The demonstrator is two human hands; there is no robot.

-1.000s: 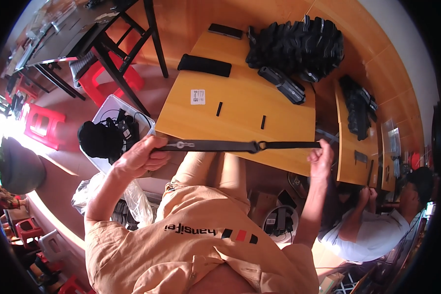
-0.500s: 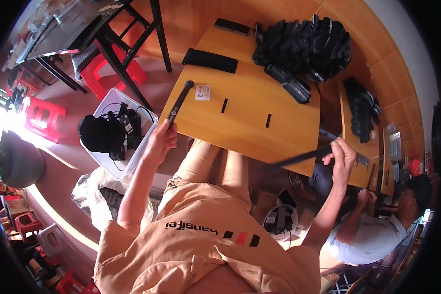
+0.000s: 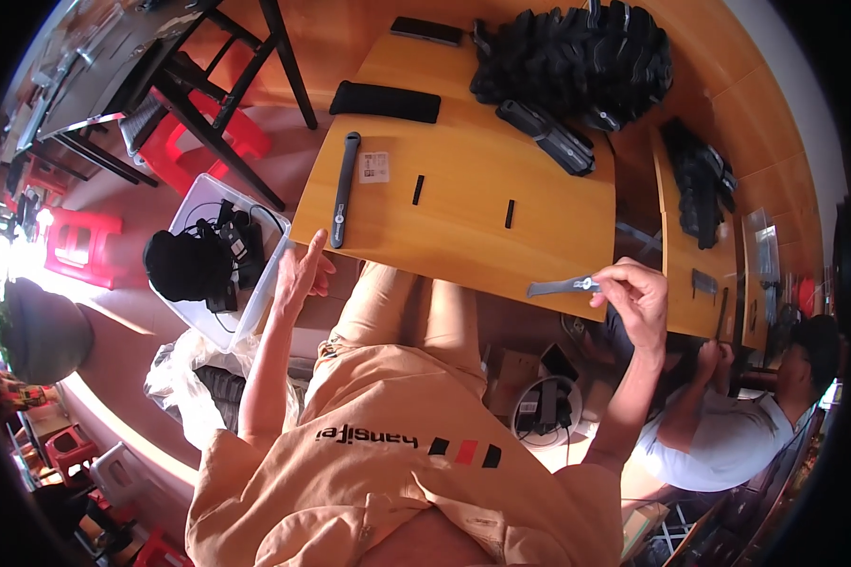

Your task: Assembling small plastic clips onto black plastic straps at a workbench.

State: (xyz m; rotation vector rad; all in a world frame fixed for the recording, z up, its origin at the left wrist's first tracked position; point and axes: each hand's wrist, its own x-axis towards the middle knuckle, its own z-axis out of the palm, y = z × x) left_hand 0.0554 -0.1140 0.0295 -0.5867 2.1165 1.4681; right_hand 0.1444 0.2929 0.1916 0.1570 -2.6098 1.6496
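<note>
One dark strap (image 3: 345, 194) lies flat on the surface (image 3: 463, 231), laid down just beside the pale label (image 3: 374, 167); near its closer end our left hand (image 3: 303, 272) is empty, fingers loosely apart. Our right hand (image 3: 639, 300) pinches a second strap (image 3: 556, 286) between its fingers by the near edge, not yet put down. Two short black strips (image 3: 418, 190) (image 3: 510, 214) lie apart.

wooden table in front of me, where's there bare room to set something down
One patch lies between the two small black strips, another between the long black piece and the folded black bundle. The far right is crowded by the big black pile; the dark strap and pale label take the left.
</note>
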